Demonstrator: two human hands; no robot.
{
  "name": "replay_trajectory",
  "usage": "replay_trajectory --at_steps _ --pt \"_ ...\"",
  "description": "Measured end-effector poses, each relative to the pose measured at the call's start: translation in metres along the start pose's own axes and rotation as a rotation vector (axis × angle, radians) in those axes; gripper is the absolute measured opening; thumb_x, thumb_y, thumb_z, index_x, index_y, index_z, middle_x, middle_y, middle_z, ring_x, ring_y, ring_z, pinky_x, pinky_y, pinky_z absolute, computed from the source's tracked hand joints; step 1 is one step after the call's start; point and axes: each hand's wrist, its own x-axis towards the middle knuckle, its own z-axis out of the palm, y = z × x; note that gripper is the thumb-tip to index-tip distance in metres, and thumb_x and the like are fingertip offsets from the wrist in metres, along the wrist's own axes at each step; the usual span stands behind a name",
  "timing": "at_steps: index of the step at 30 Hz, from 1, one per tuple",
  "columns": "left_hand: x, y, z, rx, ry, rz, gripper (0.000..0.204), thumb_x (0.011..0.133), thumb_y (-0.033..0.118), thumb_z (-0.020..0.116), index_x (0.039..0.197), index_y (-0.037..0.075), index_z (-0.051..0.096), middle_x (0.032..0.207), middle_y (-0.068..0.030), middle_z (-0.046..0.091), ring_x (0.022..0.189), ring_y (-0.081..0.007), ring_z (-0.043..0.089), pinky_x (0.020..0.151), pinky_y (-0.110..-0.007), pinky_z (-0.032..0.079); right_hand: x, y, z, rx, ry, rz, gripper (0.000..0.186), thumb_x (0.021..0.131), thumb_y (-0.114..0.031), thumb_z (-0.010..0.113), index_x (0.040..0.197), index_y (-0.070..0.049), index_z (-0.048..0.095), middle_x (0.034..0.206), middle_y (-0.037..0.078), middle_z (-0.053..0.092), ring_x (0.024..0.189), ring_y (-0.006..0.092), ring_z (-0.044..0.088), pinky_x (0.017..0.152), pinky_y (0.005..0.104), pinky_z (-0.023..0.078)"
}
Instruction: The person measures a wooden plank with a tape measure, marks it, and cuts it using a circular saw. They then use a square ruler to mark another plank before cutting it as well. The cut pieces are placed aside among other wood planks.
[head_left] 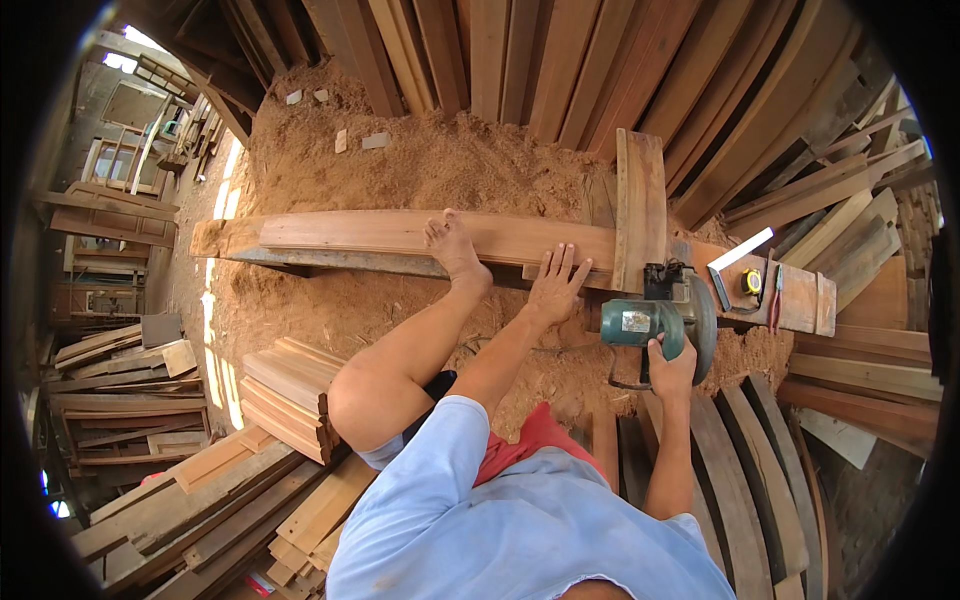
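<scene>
My right hand [672, 365] is wrapped around the rear handle of a green circular saw [630, 322]. The saw sits at the right end of a long reddish-brown wooden board [370, 232], against a short crosswise plank [640, 205]. My left hand [553, 288] lies flat on the board's near edge, fingers stretched out, a little left of that plank. Farther left, my bare foot [455, 245] presses on the same board. Underneath runs a thicker timber beam [225, 238]. The saw's blade edge and where it meets the wood are hidden by its housing.
Right of the saw, a try square [722, 285], a yellow tape measure [751, 281] and red-handled pliers [775, 308] lie on a plank. Sawdust [400, 165] covers the ground. Planks [545, 70] lean at the back; stacked moulded boards [290, 395] stand left of my knee.
</scene>
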Motion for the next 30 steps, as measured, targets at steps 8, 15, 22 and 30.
replay_trajectory --at_steps 8,15,22,30 --pt "0.008 -0.006 0.008 0.048 0.061 0.1 0.08 0.094 0.042 0.066 0.162 0.021 0.029 0.165 -0.033 0.015 0.154 -0.0496 0.011 0.124 -0.063 0.009 0.006 0.021 0.0 0.218 -0.001 0.067 0.015 0.088 -0.004 0.073 0.097 0.003 0.064 0.086 0.007 0.066 0.08 0.0126 0.06 0.076 0.0306 0.051" --pt "0.058 -0.054 -0.002 -0.164 -0.112 0.16 0.092 0.078 0.053 0.081 0.156 0.025 0.04 0.165 -0.0291 0.018 0.153 -0.0516 0.01 0.123 -0.065 0.009 0.007 0.006 -0.002 0.188 -0.024 0.146 0.025 0.085 -0.01 0.076 0.104 0.004 0.067 0.09 0.011 0.07 0.082 0.0162 0.065 0.078 0.0331 0.053" --pt "0.043 -0.044 -0.011 -0.088 -0.055 0.155 0.074 0.074 0.049 0.086 0.141 0.031 0.059 0.158 -0.0252 0.03 0.145 -0.0515 0.022 0.122 -0.065 0.012 0.004 0.009 -0.004 0.124 -0.024 0.183 0.034 0.083 -0.012 0.078 0.111 0.005 0.067 0.094 0.014 0.072 0.089 0.0209 0.07 0.082 0.0349 0.054" --pt "0.044 -0.035 -0.02 -0.129 -0.069 0.105 0.068 0.073 0.038 0.09 0.135 0.028 0.065 0.153 -0.0228 0.034 0.141 -0.0509 0.027 0.121 -0.064 0.019 0.008 -0.01 -0.013 0.4 -0.053 0.112 0.029 0.086 -0.014 0.076 0.107 0.004 0.065 0.089 0.005 0.067 0.08 0.013 0.06 0.076 0.0302 0.051"
